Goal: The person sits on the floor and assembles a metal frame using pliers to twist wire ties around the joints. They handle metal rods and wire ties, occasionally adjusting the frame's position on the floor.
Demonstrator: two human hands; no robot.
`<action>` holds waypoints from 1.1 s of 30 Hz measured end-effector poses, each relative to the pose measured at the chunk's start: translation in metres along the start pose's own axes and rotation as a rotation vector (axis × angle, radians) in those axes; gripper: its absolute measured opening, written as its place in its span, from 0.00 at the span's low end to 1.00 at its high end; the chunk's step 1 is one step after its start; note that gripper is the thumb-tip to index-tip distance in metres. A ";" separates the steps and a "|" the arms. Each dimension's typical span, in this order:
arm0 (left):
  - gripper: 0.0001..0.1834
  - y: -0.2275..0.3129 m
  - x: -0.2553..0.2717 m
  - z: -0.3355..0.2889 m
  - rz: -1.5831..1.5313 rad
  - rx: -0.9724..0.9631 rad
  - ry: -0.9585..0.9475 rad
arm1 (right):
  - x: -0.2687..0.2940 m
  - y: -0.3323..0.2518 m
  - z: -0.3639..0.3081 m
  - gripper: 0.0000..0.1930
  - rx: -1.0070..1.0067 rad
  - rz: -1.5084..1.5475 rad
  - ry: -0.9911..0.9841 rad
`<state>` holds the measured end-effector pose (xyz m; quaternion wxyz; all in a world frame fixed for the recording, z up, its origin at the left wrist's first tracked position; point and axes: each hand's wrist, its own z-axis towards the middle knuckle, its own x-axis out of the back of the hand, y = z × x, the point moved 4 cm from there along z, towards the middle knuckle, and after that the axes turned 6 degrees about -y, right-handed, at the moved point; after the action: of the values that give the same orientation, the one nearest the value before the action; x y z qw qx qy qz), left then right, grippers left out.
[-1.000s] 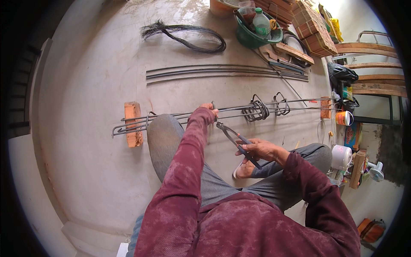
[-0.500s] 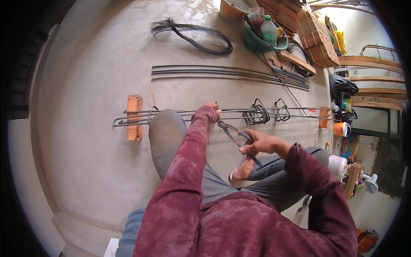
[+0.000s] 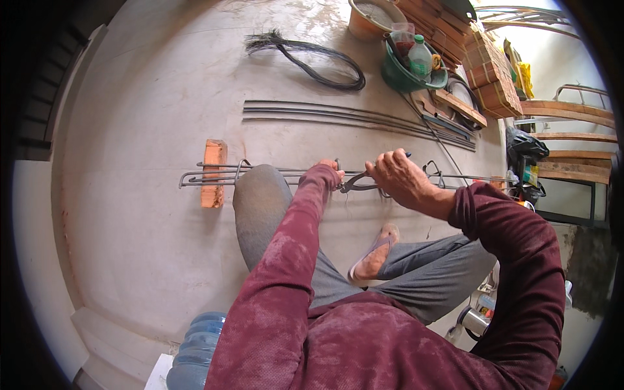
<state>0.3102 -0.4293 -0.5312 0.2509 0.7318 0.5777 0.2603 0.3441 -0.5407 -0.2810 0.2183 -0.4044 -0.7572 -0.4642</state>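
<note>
Long steel bars (image 3: 286,173) run left to right in front of me. My left hand (image 3: 330,168) is closed around a bent steel stirrup (image 3: 337,161) where it crosses the bars. My right hand (image 3: 404,178) grips the handles of a pair of pincers (image 3: 356,182), whose jaws are at the bars beside my left fingers. One stirrup (image 3: 244,166) sits on the bars at the left, near my knee, and another stirrup (image 3: 431,170) stands to the right of my right hand. The hand mostly hides a bunch of stirrups behind it.
An orange brick (image 3: 213,194) props the bars' left end. Farther off lie several loose rods (image 3: 312,112) and a looped bundle of black wire (image 3: 325,58). A green bucket (image 3: 396,75) with a bottle (image 3: 420,60) stands far right. A blue water jug (image 3: 197,348) is near left.
My right hand has swung up and away from me with the pincers, from below the bars to over them, turning the handles. My left hand keeps its place on the stirrup.
</note>
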 end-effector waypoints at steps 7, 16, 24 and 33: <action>0.14 0.000 -0.003 0.002 -0.019 -0.013 -0.043 | -0.038 0.021 0.033 0.12 0.012 0.030 0.029; 0.13 -0.015 0.003 0.009 -0.158 -0.045 -0.052 | -0.042 0.044 0.064 0.04 0.135 0.136 0.167; 0.12 0.009 0.000 -0.018 -0.186 -0.050 0.077 | -0.072 -0.015 -0.026 0.08 -0.260 0.784 -0.367; 0.09 0.003 -0.004 -0.007 -0.094 -0.120 0.134 | -0.057 -0.154 -0.040 0.13 -0.535 3.292 -0.990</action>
<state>0.3073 -0.4334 -0.5244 0.2669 0.6685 0.6102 0.3309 0.2492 -0.6366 -0.3831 -0.1226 0.8017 -0.5135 -0.2803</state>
